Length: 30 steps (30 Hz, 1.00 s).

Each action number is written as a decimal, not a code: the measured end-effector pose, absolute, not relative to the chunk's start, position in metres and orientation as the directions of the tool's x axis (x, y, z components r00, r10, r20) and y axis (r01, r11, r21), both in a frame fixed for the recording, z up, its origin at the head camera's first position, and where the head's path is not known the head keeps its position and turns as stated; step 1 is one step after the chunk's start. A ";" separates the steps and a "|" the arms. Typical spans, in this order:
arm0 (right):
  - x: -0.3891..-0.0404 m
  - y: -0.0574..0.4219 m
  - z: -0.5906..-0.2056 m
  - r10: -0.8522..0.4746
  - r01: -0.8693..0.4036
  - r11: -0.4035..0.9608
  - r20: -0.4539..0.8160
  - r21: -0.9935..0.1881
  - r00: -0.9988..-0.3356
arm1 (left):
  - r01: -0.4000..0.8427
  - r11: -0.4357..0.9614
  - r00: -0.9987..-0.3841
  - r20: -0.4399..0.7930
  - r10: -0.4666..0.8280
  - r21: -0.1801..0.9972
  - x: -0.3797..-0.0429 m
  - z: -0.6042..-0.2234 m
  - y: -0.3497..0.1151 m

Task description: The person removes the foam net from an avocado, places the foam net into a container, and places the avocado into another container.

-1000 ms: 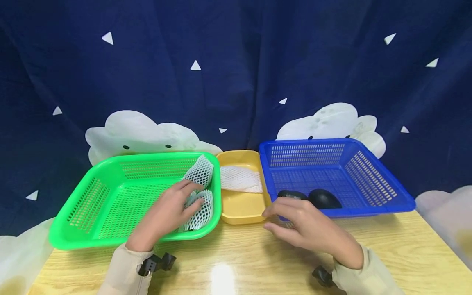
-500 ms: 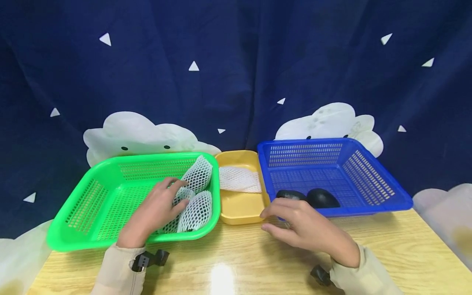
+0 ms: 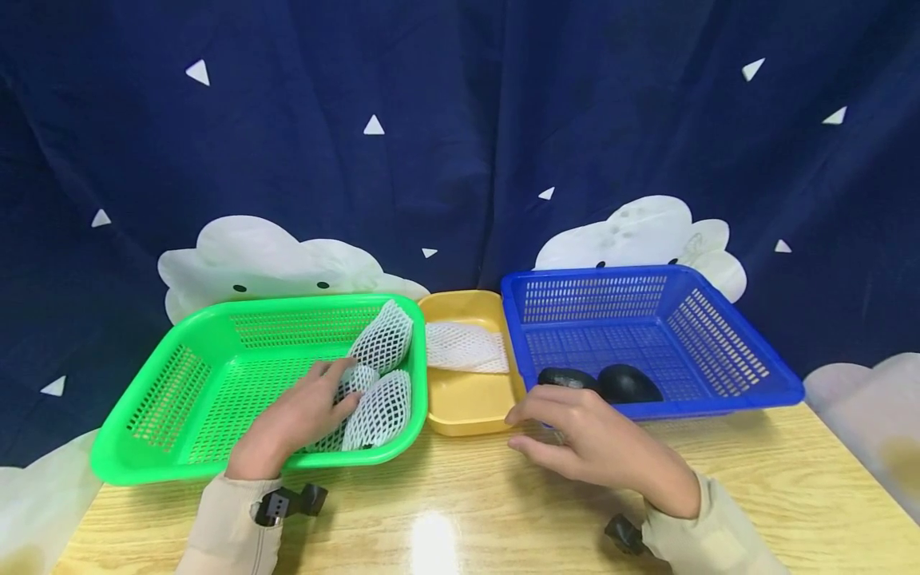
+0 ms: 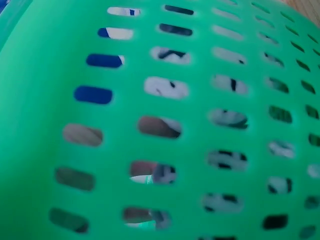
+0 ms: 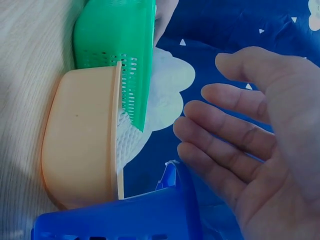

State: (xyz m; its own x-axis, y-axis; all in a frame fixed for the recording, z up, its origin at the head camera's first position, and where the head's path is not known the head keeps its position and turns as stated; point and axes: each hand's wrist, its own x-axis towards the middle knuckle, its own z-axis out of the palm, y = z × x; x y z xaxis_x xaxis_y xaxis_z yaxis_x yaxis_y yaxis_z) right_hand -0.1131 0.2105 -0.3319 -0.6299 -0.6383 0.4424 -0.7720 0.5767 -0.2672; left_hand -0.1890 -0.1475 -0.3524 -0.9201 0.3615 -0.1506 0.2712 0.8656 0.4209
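Note:
Inside the green basket [image 3: 237, 307], at its right end, lie dark objects in white foam net sleeves: a net-wrapped object [image 3: 384, 339] at the back and another [image 3: 378, 409] at the front. My left hand [image 3: 302, 411] curls over a third net-wrapped dark object [image 3: 327, 441], thumb on its right and fingers on its far side. Through the basket's slots, the left wrist view shows fingers [image 4: 152, 126] beside white netting [image 4: 227, 160]. My right hand [image 3: 589, 435] hovers at the blue basket's near left corner, fingers relaxed, palm bare in the right wrist view.
A yellow tray [image 3: 470, 403] with a flat white foam net [image 3: 467, 347] stands between the baskets. The blue basket [image 3: 726, 399] holds two black egg-shaped objects [image 3: 628, 385]. All stand on a wooden table [image 3: 374, 519] before a dark blue curtain [image 3: 460, 144].
My left hand has moved left and lower, off the right-hand wrapped objects and onto the third one, uncovering the other two. The right hand keeps its place.

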 end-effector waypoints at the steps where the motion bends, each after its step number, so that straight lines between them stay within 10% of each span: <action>1: -0.113 0.211 -0.332 -0.639 -0.773 0.576 0.442 -0.267 -0.629 | 0.274 0.862 -0.916 -0.156 0.369 0.427 -0.189 -0.352 -0.147; 30: -0.113 0.210 -0.333 -0.638 -0.779 0.572 0.459 -0.256 -0.619 | 0.346 0.868 -0.894 -0.157 0.420 0.357 -0.185 -0.358 -0.150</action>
